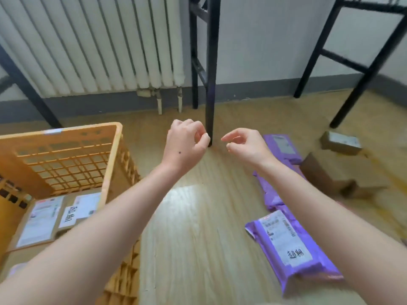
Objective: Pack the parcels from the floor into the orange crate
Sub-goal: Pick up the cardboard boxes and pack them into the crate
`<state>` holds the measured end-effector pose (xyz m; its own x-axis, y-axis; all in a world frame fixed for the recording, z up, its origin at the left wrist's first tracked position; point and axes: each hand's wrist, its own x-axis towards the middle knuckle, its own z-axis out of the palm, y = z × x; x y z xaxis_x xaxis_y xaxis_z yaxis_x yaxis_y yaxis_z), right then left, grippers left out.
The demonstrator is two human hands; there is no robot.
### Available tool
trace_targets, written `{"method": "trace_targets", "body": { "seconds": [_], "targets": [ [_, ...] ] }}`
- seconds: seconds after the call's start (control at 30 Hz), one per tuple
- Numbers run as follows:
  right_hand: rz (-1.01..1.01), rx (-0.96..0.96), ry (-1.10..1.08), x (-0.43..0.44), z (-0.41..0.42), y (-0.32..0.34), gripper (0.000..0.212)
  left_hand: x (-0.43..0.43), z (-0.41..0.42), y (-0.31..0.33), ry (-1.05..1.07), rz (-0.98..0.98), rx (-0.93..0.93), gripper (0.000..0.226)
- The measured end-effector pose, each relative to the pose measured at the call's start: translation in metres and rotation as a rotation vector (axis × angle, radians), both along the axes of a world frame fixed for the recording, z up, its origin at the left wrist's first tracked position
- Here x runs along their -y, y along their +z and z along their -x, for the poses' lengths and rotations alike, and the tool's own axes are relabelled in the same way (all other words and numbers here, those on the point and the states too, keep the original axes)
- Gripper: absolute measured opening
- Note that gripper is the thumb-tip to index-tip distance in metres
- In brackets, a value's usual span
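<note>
The orange crate (110,164) stands on the floor at the left, with flat cardboard parcels (41,219) bearing white labels lying inside it. Both my arms reach forward over the bare floor. My left hand (187,144) is loosely curled and holds nothing. My right hand (244,144) is also empty, its fingers bent and slightly apart. Purple mailer bags lie on the floor at the right: one near me (293,249) with a white label, one behind it (267,194) partly under my right forearm, and one further back (284,146). Brown boxes (323,175) (340,142) lie beyond them.
A black metal table leg (210,84) stands just past my hands. More black frame legs (343,102) rise at the right and far left. A white radiator (99,45) lines the back wall. The wooden floor (193,227) stretches between crate and parcels.
</note>
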<state>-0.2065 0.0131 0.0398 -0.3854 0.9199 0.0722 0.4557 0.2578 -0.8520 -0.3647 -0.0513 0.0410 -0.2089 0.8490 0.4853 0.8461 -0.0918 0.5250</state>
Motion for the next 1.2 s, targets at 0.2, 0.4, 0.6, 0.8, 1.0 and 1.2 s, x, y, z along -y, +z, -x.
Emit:
{"method": "trace_targets", "body": {
  "seconds": [0.2, 0.4, 0.6, 0.8, 1.0, 1.2],
  "targets": [
    [-0.025, 0.028, -0.149, -0.041, -0.125, -0.011, 0.025, -0.064, -0.126, -0.023, -0.132, 0.074, 0.035, 0.02],
    [0.032, 0.037, -0.263, -0.068, -0.226, -0.04, 0.022, -0.107, -0.246, -0.045, -0.294, 0.141, 0.106, 0.014],
    [0.091, 0.133, -0.357, -0.09, -0.295, -0.089, 0.021, -0.128, -0.305, -0.08, -0.439, 0.279, 0.116, 0.013],
    [0.092, 0.384, -0.498, -0.13, -0.319, -0.145, 0.03, -0.129, -0.316, -0.113, -0.334, 0.347, 0.24, 0.018],
    [0.044, 0.559, -0.534, -0.16, -0.308, -0.176, 0.052, -0.137, -0.307, -0.144, -0.277, 0.336, 0.283, 0.023],
    [0.016, 0.694, -0.59, -0.173, -0.303, -0.188, 0.061, -0.143, -0.309, -0.155, -0.243, 0.363, 0.283, 0.043]
  ]
}}
